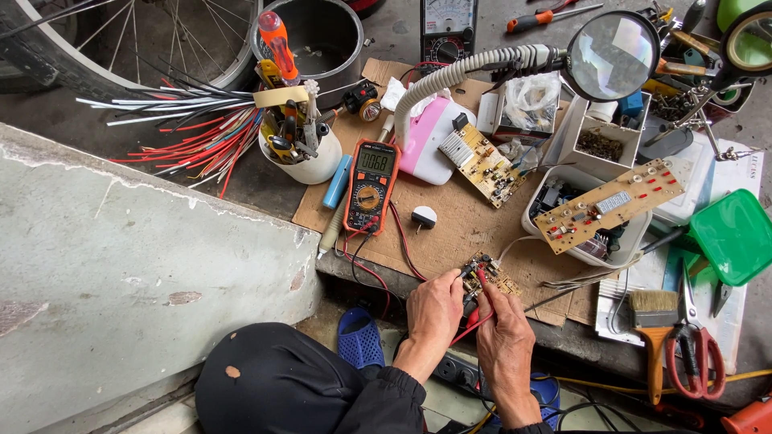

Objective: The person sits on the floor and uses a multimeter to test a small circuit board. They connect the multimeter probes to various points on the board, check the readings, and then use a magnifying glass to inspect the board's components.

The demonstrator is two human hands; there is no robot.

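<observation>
A small brown circuit board (497, 278) lies on a sheet of cardboard (458, 225) at the near edge of the work surface. My left hand (435, 313) pinches a black probe whose tip touches the board's left end. A red probe (482, 283) is gripped in my right hand (503, 331) and its tip rests on the same board. Red and black leads run from the probes to an orange multimeter (371, 185) lying flat on the cardboard, its display lit.
A white cup (310, 161) of tools and a magnifier lamp (611, 55) stand behind. Two larger circuit boards (482, 165) (609, 205), white trays of parts, a brush (655, 333), red-handled scissors (696, 354) and a green lid (733, 235) lie right. A concrete ledge (121, 265) fills the left.
</observation>
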